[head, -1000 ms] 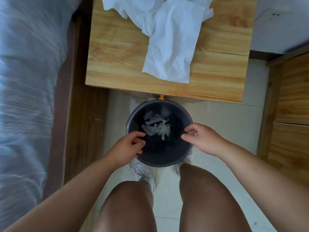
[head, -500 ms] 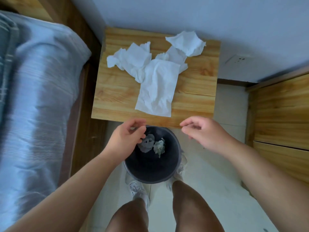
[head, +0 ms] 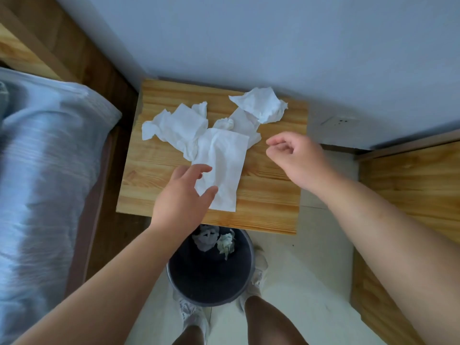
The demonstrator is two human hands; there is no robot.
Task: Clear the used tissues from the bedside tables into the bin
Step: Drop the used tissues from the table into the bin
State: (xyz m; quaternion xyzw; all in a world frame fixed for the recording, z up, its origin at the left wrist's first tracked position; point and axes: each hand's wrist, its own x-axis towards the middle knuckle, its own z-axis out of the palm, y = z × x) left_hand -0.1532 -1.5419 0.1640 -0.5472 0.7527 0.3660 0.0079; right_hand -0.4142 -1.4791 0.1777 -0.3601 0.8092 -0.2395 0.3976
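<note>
A light pine-wood bedside table (head: pixel 149 180) stands against the pale wall, and 4 white paper tissues lie on its top. A flat rectangular white tissue (head: pixel 224 168) reaches toward the near edge, a crumpled white tissue (head: pixel 178 127) lies to its left, a scrunched white tissue (head: pixel 261 105) sits at the far right, and a smaller wrinkled white tissue (head: pixel 242 123) is tucked between them, partly covered. The left hand (head: pixel 184 195) hovers over the flat tissue's near left corner with thumb and fingers spread wide, gripping nothing; whether it touches the paper cannot be told. The right hand (head: pixel 296 155) hangs above the table's right side, fingers loosely curled and empty, just beside the flat tissue's right edge. On the tiled floor before the table, between 2 white shoes, stands a round dark plastic bin (head: pixel 209 285) – 2 balled grey-white tissues (head: pixel 206 239) lie inside. A bed with blue-grey bedding (head: pixel 44 170) fills the left.
</note>
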